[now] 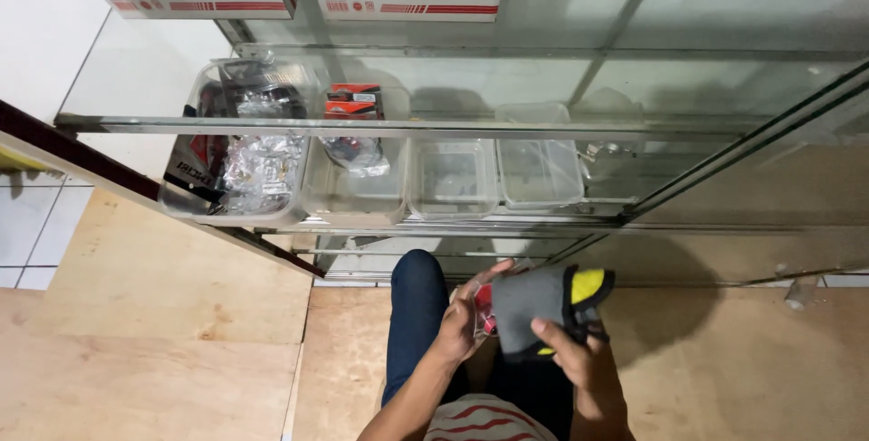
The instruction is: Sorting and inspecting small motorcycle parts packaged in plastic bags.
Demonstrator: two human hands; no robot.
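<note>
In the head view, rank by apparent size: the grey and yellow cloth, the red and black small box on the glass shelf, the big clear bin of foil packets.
1. Clear bin of foil packets
2. Grey and yellow cloth, though nearer the camera
3. Red and black box

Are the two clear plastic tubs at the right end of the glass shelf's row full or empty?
Empty: both clear tubs show only bare walls and bottoms, unlike the packet-filled tub at the left.

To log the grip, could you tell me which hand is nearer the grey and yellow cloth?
Right: the right hand grips the grey and yellow cloth; the left hand is beside it.
</note>
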